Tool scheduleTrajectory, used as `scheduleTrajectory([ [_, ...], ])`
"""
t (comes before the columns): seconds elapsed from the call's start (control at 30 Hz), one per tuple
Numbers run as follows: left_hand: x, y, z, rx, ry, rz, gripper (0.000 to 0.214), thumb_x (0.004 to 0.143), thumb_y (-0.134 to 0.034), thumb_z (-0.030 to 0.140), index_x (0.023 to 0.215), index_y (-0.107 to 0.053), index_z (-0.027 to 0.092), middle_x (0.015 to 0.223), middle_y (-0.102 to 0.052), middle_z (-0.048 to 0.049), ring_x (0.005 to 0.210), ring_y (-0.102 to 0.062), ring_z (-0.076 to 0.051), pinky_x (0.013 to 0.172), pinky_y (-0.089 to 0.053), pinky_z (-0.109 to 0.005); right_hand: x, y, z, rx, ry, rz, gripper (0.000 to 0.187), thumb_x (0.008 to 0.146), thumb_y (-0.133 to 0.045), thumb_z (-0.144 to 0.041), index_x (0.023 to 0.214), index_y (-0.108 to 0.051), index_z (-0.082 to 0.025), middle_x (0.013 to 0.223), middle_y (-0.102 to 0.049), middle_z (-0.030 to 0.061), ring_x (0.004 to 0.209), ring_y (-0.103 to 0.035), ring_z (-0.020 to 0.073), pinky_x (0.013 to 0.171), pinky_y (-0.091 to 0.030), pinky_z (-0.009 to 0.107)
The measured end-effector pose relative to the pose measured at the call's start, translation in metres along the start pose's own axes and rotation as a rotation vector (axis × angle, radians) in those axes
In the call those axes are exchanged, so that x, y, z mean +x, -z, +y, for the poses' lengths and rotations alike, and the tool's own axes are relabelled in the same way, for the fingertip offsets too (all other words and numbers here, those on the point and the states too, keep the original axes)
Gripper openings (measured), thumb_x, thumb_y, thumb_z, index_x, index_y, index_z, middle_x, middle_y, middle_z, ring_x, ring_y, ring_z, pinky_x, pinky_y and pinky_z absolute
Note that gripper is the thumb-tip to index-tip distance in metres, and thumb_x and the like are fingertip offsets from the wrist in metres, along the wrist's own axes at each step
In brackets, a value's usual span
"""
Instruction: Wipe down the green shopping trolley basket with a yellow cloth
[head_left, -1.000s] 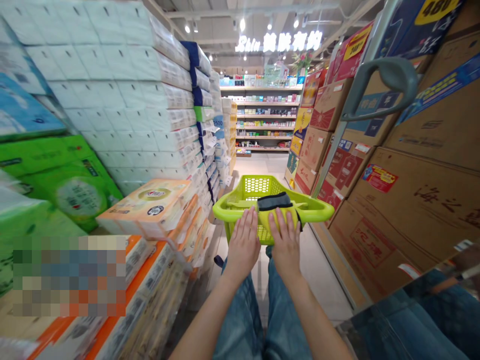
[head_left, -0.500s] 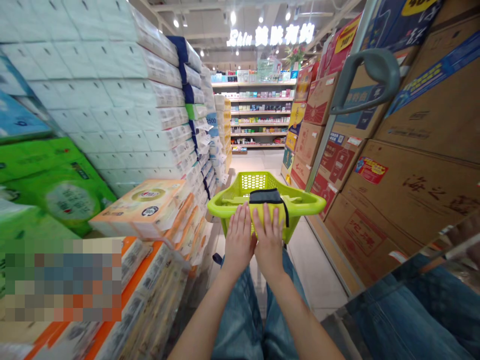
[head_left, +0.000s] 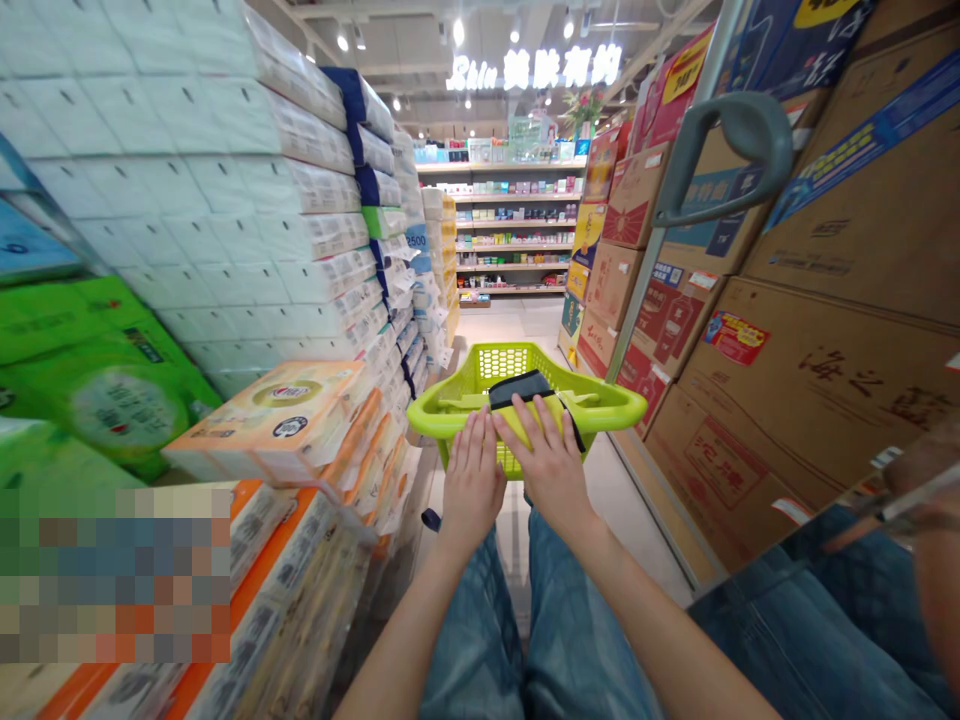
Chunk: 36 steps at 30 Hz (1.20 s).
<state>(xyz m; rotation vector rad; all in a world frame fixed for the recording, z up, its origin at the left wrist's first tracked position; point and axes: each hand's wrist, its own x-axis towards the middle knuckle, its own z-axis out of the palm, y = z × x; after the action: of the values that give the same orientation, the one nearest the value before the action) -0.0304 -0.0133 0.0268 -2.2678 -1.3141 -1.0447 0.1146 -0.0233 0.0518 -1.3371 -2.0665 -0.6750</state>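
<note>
A lime-green shopping basket (head_left: 435, 405) with perforated walls is in front of my legs. My left hand (head_left: 471, 475) lies with its fingers stretched out, their tips on the basket's near rim. My right hand (head_left: 551, 470) rests flat, fingers somewhat spread, on a yellow panel (head_left: 516, 432) at the middle of that rim. Above the panel is a tilted dark grey flap (head_left: 517, 388), with a black strap hanging at its right; what these belong to is unclear. A metal pole with a grey grip (head_left: 776, 150) rises from the basket's right side.
Tall stacks of white tissue packs (head_left: 180, 190) line the left, with an orange tissue pack (head_left: 270, 405) and green packages (head_left: 112, 380) lower down. Brown cartons (head_left: 810, 350) wall the right side. Stocked shelves (head_left: 517, 198) cross the aisle's end. Denim and a blurred arm show at lower right.
My right hand has turned, its fingers now slanting left across the yellow panel. The panel and grey flap have tilted. My left hand stays at the rim. The view has shifted slightly.
</note>
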Motion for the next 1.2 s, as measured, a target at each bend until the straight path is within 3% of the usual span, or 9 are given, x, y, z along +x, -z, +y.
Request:
scheduleTrajectory([
  [0.1,0.001,0.002,0.000,-0.012,-0.004,-0.007,0.077,0.087,-0.042,0.008,0.155,-0.006,0.011,0.158,-0.029,-0.0172,0.149,-0.020,-0.027,0.118,-0.029,-0.050,-0.016,0.002,0.029,-0.026,-0.066,0.020,0.068,0.090,-0.045,-0.008,0.151,-0.031,-0.033,0.159,-0.031,0.0046,0.150,-0.015,0.0286,0.118,-0.021,0.058],
  [0.2,0.001,0.002,0.002,-0.006,-0.006,-0.005,0.078,0.086,-0.042,0.008,0.155,-0.006,0.009,0.158,-0.030,-0.0173,0.149,-0.020,-0.028,0.118,-0.028,-0.050,-0.036,0.002,0.061,-0.050,-0.256,0.093,0.067,0.090,-0.042,-0.009,0.153,-0.028,-0.027,0.158,-0.033,0.0088,0.151,-0.013,0.0301,0.117,-0.020,0.063],
  [0.3,0.002,0.002,0.004,0.008,0.013,-0.008,0.079,0.085,-0.044,0.007,0.155,-0.007,0.009,0.158,-0.030,-0.0175,0.149,-0.020,-0.028,0.118,-0.028,-0.049,-0.044,0.001,0.073,-0.020,-0.406,0.141,0.071,0.087,-0.040,-0.008,0.154,-0.025,-0.025,0.159,-0.030,0.0092,0.151,-0.010,0.0315,0.115,-0.022,0.065],
  [0.43,0.002,0.003,0.006,0.009,0.030,-0.017,0.081,0.084,-0.046,0.008,0.155,-0.007,0.008,0.158,-0.028,-0.0183,0.149,-0.020,-0.029,0.118,-0.029,-0.050,-0.029,-0.006,0.034,0.038,-0.451,0.171,0.073,0.086,-0.036,-0.007,0.155,-0.019,-0.023,0.161,-0.026,0.0090,0.151,-0.005,0.0328,0.114,-0.022,0.067],
  [0.6,0.000,0.001,0.000,0.025,0.009,0.012,0.078,0.088,-0.040,0.010,0.155,-0.001,0.010,0.157,-0.030,-0.0183,0.149,-0.020,-0.027,0.117,-0.032,-0.049,-0.002,-0.020,-0.038,0.076,-0.261,0.093,0.064,0.092,-0.038,-0.012,0.153,-0.028,-0.027,0.159,-0.031,0.0056,0.151,-0.010,0.0297,0.118,-0.017,0.061],
  [0.7,0.000,0.001,-0.003,0.032,-0.012,0.002,0.078,0.087,-0.040,0.010,0.155,-0.001,0.010,0.157,-0.031,-0.0185,0.149,-0.020,-0.027,0.117,-0.032,-0.049,0.000,-0.023,-0.045,0.054,-0.196,0.069,0.062,0.093,-0.041,-0.013,0.152,-0.031,-0.029,0.159,-0.032,0.0042,0.150,-0.016,0.0267,0.120,-0.013,0.056],
  [0.87,0.002,0.005,-0.001,0.034,-0.012,-0.031,0.081,0.083,-0.046,0.008,0.155,-0.008,0.007,0.158,-0.029,-0.0187,0.149,-0.019,-0.028,0.118,-0.030,-0.049,-0.018,-0.019,-0.004,-0.023,-0.157,0.067,0.063,0.092,-0.041,-0.010,0.151,-0.031,-0.031,0.157,-0.035,0.0057,0.150,-0.018,0.0262,0.119,-0.012,0.059],
  [1.07,0.002,0.004,0.003,0.016,0.008,-0.036,0.082,0.082,-0.046,0.007,0.155,-0.007,0.007,0.159,-0.027,-0.0176,0.150,-0.018,-0.028,0.118,-0.029,-0.049,-0.046,-0.012,0.058,-0.078,-0.368,0.156,0.068,0.090,-0.039,-0.009,0.154,-0.023,-0.024,0.159,-0.029,0.0125,0.151,-0.012,0.0309,0.115,-0.018,0.067],
  [1.2,0.002,0.002,0.003,0.025,0.011,-0.021,0.083,0.083,-0.045,0.007,0.155,-0.003,0.008,0.159,-0.026,-0.0174,0.150,-0.016,-0.028,0.118,-0.029,-0.049,-0.047,-0.012,0.057,0.044,-0.436,0.203,0.075,0.086,-0.036,-0.007,0.155,-0.017,-0.027,0.162,-0.021,0.0096,0.151,-0.006,0.0322,0.113,-0.019,0.071],
])
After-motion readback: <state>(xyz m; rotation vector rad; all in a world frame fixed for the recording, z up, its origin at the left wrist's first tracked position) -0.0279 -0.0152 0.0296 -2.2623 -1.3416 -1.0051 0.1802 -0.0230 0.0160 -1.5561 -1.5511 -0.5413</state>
